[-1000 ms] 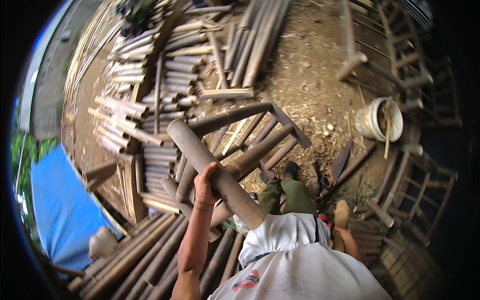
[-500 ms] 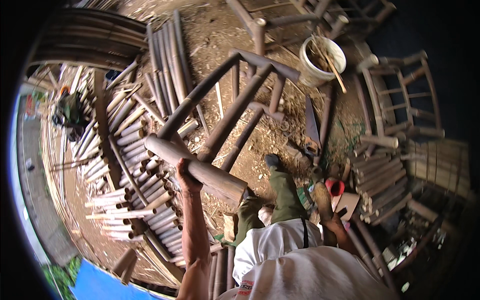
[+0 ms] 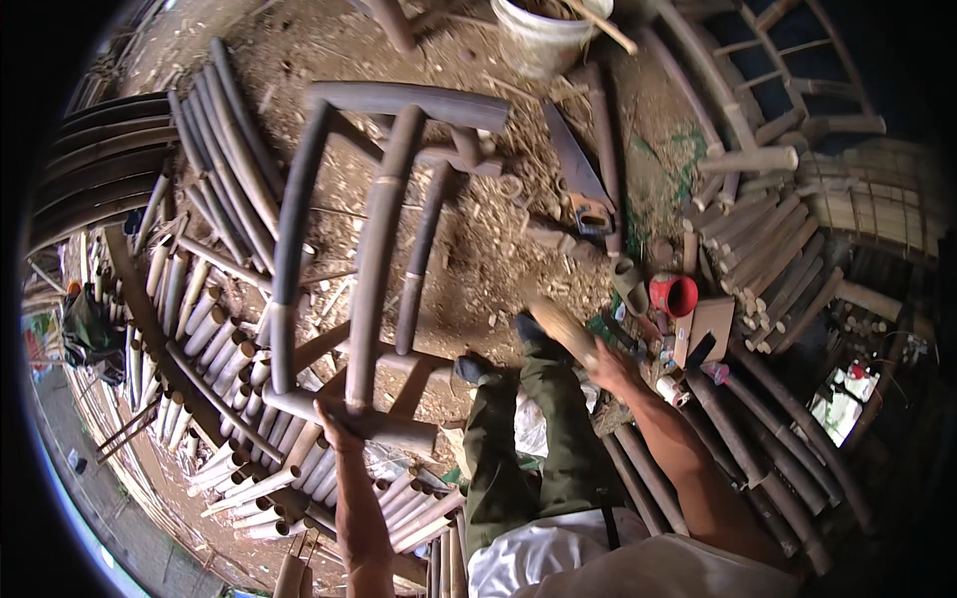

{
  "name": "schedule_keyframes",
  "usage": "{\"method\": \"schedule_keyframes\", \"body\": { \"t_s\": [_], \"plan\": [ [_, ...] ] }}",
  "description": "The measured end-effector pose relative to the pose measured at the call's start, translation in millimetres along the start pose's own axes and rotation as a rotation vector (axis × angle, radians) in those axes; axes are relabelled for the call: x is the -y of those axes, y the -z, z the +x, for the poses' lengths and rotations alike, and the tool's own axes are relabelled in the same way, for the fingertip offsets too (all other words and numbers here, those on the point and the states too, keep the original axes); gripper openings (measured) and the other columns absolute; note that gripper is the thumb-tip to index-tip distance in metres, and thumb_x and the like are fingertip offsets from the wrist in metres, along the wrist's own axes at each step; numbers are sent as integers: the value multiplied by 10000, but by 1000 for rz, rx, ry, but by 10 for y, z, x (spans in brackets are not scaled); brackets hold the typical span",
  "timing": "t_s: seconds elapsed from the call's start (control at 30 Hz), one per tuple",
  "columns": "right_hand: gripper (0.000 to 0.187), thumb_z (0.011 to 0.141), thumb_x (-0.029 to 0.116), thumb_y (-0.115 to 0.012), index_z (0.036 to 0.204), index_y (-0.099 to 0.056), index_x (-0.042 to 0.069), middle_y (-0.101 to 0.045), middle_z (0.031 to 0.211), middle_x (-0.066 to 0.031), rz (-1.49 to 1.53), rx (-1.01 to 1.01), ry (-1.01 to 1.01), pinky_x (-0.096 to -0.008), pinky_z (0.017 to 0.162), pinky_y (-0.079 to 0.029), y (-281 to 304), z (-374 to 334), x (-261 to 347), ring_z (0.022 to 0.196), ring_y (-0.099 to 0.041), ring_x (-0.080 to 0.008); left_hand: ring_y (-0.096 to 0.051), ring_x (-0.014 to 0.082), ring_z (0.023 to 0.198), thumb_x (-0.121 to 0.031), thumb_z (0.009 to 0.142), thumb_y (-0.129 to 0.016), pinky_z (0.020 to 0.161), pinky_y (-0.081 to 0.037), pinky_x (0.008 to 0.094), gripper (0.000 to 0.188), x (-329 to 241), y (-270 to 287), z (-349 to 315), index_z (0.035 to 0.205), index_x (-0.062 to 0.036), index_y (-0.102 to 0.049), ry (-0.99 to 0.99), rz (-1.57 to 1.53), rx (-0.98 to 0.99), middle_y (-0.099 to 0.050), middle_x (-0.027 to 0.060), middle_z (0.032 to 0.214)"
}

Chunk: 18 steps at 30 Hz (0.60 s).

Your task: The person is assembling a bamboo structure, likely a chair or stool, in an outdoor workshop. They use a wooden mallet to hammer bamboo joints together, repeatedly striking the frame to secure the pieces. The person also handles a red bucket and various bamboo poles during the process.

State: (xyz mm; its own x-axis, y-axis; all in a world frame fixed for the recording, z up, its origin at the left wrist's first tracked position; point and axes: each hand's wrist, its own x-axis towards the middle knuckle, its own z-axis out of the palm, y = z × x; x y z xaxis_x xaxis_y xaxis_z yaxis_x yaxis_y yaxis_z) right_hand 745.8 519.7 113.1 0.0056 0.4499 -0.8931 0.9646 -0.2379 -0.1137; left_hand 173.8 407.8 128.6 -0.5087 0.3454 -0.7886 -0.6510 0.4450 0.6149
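Note:
A bamboo frame [image 3: 376, 254] stands before me on the left, with several dark poles joining a near crosspiece [image 3: 394, 429] to a far one [image 3: 419, 103]. Around the near crosspiece my left hand [image 3: 339, 431] is closed, steadying the frame. My right hand [image 3: 611, 369] grips a pale brown wooden mallet [image 3: 561, 332], a thick club shape slightly smeared by motion. The mallet is above my feet, to the right of the frame and apart from it.
Stacked bamboo lengths [image 3: 224, 349] lie to the left, with long poles [image 3: 224, 149] behind. A handsaw [image 3: 578, 169], a red cup-like container [image 3: 673, 294] and cut bamboo pieces [image 3: 763, 239] lie right. A white bucket [image 3: 543, 40] stands at the far side.
My right hand has brought the mallet up from beside my right hip to in front of my legs. The frame has turned more upright in view and shifted left, with my left hand still on it.

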Motion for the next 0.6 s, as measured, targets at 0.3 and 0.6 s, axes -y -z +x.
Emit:
{"method": "schedule_keyframes", "body": {
  "t_s": [0.3, 0.6],
  "plan": [
    [820, 836, 178, -720, 1514, -266, 92, -508, 1318, -236, 195, -487, 274, -483, 955, -472, -998, 2915, -539, 1188, -523, -405, -630, 267, 1011, -682, 919, -458, 828, -572, 463, 713, 1089, -251, 879, 1435, -191, -427, -262, 415, 152, -570, 86, 1241],
    [586, 894, 463, -621, 1325, -440, 109, -587, 1051, -113, 1706, -831, -70, -424, 796, -553, -1536, 4024, -3042, 916, -632, -250, -472, 272, 1291, -701, 911, -440, 1055, -431, 490, 794, 1414, 320, 726, 1522, -208, -315, -127, 344, -51, -443, 47, 1454]
  ]
}}
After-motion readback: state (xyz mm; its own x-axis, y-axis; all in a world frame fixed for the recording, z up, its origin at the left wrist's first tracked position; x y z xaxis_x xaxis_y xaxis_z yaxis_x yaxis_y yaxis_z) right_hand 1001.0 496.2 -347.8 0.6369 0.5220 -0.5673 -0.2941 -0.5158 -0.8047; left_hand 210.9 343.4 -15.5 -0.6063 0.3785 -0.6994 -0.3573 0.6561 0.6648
